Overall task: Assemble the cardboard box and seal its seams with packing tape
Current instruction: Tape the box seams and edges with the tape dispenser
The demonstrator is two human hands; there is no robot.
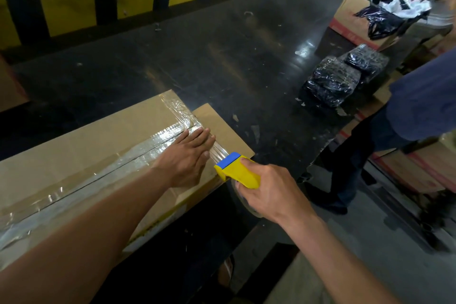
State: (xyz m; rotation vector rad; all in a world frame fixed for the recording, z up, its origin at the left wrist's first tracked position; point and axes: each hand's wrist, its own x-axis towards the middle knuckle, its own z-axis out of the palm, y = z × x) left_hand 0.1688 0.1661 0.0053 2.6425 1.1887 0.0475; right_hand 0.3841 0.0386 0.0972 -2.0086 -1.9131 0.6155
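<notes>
The cardboard box (74, 155) lies on the dark tabletop (197, 57) in front of me and to my left. Its long axis runs from near-left to far-right, and the taped centre seam (138, 153) follows that line.

My left hand (187, 155) lies flat on the lid at the far-right end of the seam, fingers straight, pressing the tape down. My right hand (269, 192) is wrapped around the yellow and blue tape dispenser (237, 170), just beside the box's near-right corner. A short stretch of clear tape (218, 149) runs taut from my left fingertips to the dispenser.

That stretch crosses the seam's direction and seems to follow the box's end edge. I judge the next pull comes toward me and down over that corner. The right hand is the nearer one for it.

There is open room below the tabletop edge on my side. To the right stand 2 wrapped black bundles (330, 81) and another person (419, 96), well apart from my hands.
</notes>
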